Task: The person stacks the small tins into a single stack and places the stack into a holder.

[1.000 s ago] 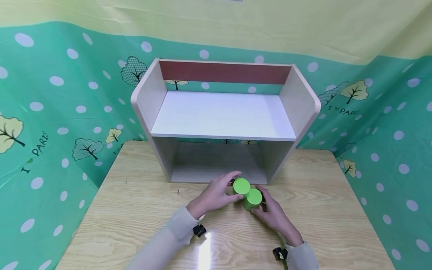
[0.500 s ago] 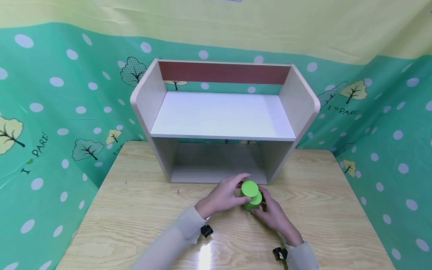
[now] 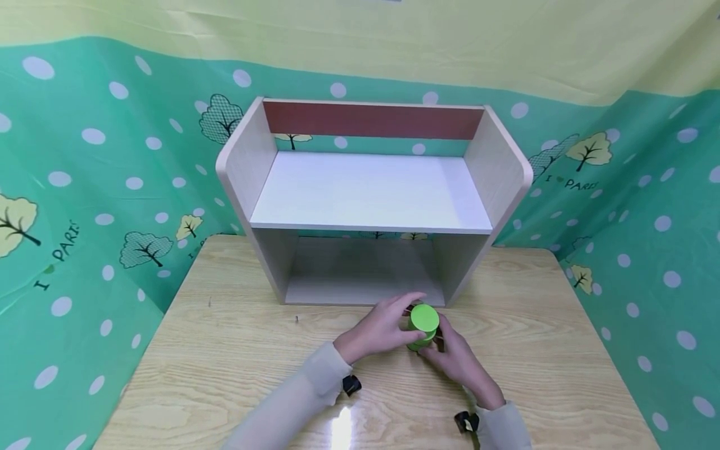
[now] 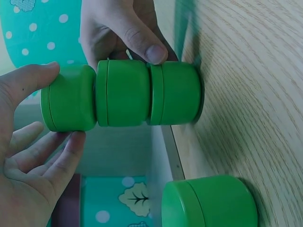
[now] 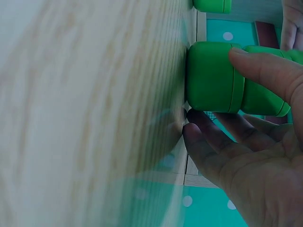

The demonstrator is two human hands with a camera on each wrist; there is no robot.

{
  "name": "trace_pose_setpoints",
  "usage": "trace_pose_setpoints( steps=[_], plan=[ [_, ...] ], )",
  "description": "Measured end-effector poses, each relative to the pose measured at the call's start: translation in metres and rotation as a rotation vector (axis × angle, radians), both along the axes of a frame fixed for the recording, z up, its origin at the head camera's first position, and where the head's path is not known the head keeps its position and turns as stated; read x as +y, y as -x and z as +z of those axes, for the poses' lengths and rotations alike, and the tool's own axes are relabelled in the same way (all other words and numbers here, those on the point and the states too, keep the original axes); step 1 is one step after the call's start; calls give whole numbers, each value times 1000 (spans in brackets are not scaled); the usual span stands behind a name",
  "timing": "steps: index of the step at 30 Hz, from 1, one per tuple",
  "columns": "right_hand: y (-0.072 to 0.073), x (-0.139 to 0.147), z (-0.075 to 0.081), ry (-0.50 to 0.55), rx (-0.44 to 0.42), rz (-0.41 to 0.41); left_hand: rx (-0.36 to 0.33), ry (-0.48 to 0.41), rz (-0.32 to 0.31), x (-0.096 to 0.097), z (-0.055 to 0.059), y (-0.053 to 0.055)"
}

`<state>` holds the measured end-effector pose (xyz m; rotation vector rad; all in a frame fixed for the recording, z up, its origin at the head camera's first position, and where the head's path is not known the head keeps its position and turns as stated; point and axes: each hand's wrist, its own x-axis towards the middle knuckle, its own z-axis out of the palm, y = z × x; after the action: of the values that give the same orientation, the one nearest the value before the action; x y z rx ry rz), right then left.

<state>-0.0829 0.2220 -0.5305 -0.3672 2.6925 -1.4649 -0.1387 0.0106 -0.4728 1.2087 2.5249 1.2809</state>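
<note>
Three small green lidded jars stand in an upright stack on the table, shown sideways in the left wrist view. My left hand (image 3: 379,328) pinches the top jar (image 4: 71,97) between thumb and fingers. That jar sits over the middle jar (image 4: 124,92) and appears to touch it. Around the bottom jar (image 4: 177,94) my right hand (image 3: 458,357) curls, its thumb near that jar's lid in the right wrist view. Another green jar (image 4: 213,203) stands on the table beside the stack; in the head view it is hidden, apparently by my left hand.
A white two-tier shelf unit (image 3: 371,190) with a red-brown back strip (image 3: 374,120) stands just behind the jars. Wood-grain tabletop (image 3: 225,356) stretches to both sides. A green dotted curtain (image 3: 140,212) hangs round the back and sides.
My left hand has moved right with its jar, bringing it from beside the other jars' top to over it. My right hand has stayed in place.
</note>
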Motion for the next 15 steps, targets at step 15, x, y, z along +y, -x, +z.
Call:
trace_pose_setpoints(
  steps=[15],
  plan=[
    [-1, -1, 2, 2, 11, 6, -26, 13, -8, 4, -3, 0]
  ],
)
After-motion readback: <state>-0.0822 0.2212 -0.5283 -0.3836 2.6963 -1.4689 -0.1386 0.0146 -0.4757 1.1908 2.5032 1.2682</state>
